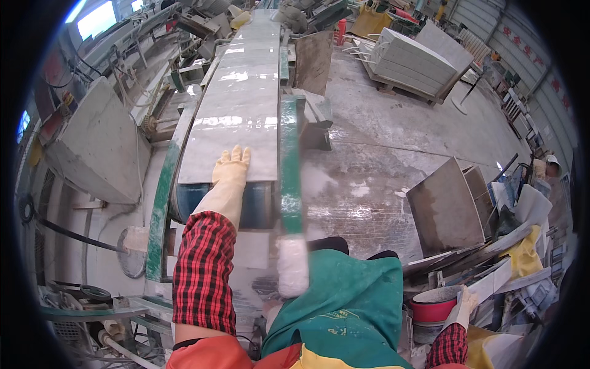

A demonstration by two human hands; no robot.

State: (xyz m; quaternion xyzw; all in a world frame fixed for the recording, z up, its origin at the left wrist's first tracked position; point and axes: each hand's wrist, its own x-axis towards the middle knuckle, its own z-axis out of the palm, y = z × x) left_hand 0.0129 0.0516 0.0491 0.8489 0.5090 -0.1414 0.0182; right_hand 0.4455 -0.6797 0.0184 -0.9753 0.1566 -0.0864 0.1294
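Observation:
My left hand (231, 163), in a cream rubber glove, lies flat with its fingers spread on the near end of a long, wet, pale grey stone slab (236, 120). The slab rests on a conveyor with green side rails (289, 154), and a dark blue roller (257, 206) shows under its near edge. At the lower right, my right hand (466, 302), gloved alike, is beside a red bucket (428, 310). Its fingers are small in view, and I cannot make out whether they grip anything. Red-and-black checked sleeves cover both forearms.
A thick stone block (98, 144) stands left of the conveyor. Brown boards (445, 209) lean at the right, near long offcuts and yellow cloth (527, 255). Stacked pale slabs (412, 64) sit on a pallet farther back. A person in a white hat (551, 161) is at the far right.

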